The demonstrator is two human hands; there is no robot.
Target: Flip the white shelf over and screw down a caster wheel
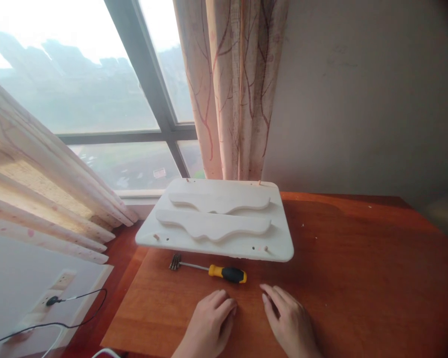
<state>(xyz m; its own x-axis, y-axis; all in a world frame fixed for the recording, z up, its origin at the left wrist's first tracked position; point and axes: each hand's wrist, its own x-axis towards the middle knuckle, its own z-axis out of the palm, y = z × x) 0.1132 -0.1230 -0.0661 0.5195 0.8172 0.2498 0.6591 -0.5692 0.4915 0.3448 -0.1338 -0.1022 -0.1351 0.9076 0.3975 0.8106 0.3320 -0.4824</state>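
My left hand (pixel 209 323) and my right hand (pixel 289 320) lie flat on the reddish wooden table (pixel 358 258), fingers stretched out, holding nothing. Just beyond my left hand lies a screwdriver (pixel 216 271) with a yellow and black handle, several screws (pixel 175 261) gathered at its tip. Farther back rests a white rectangular board (pixel 280 243) with small holes and wooden dowels near its corners. Two white wavy-edged pieces (pixel 212 226) (pixel 220 201) lie on top of the board.
A window (pixel 97 99) and patterned curtains (pixel 231 89) stand behind the table's far edge, with a plain wall to the right. At lower left, a wall socket (pixel 54 298) holds a plug with a black cable trailing off.
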